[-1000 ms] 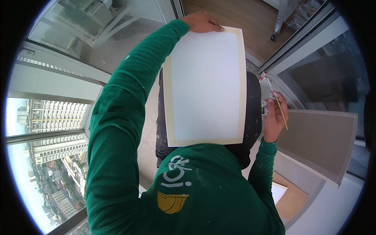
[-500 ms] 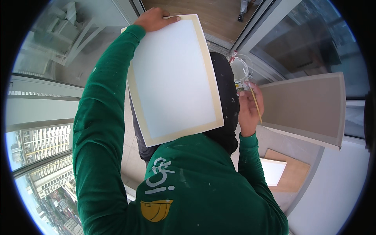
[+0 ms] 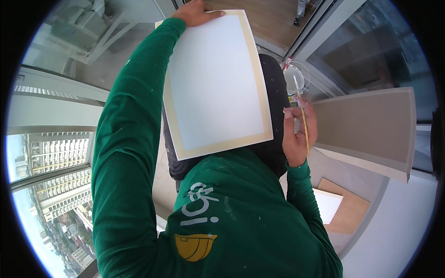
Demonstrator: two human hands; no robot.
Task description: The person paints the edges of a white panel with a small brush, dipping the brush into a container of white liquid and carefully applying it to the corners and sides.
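Note:
A white rectangular panel (image 3: 215, 83) with a cream border rests across my lap, over dark trousers. At its far left corner my left hand (image 3: 197, 14) grips the top edge, thumb lying on the face. On the right, my right hand (image 3: 300, 134) pinches a thin paintbrush (image 3: 305, 127) by its wooden handle. The white-coated brush tip points away from me, in front of a clear round paint container (image 3: 300, 72) beside my right knee. Whether tip and container touch I cannot tell.
A large grey-brown board (image 3: 366, 125) leans at the right. On the floor behind my right arm, a small white panel (image 3: 328, 204) lies on a brown board (image 3: 350, 208). Glass doors stand ahead, with a metal track (image 3: 269, 46) between rooms. Windows (image 3: 55, 155) line the left.
The brush has come up at the container, so its white tip now shows, and its handle stands straighter. My left hand keeps its grip on the panel. The whole view has shifted slightly.

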